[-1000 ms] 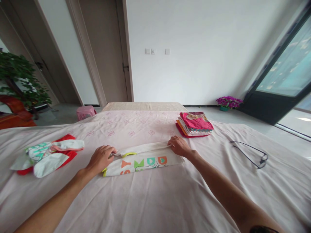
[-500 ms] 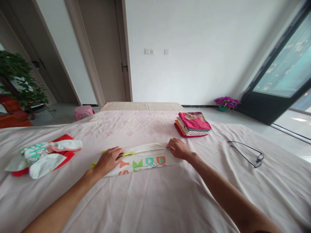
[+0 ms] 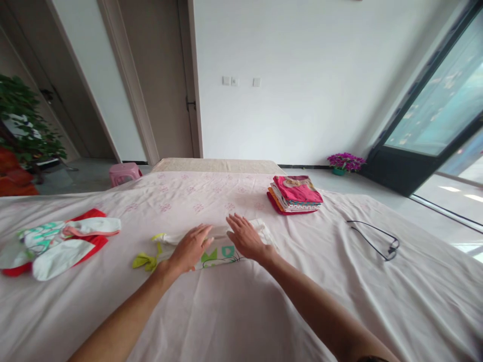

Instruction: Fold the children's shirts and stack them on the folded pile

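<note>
Two bare hands were in the head view, both over one folded white garment on the pale pink sheet. The garment lay around mid-width of the sheet, well apart from its left and right edges. Its long axis ran left to right, roughly parallel to the far edge, the right end slightly farther from me.

My left hand was open and empty, fingers extended over the left part; the yellow-green trim stuck out beyond it on the left. My right hand was likewise open and empty, fingers spread, and was the nearer to the right end. The printed front showed between the hands. Firm contact could not be told for either palm.

Adjacent items: a folded stack near the far edge, right of centre; glasses toward the right edge; loose red and white clothes toward the left edge.
</note>
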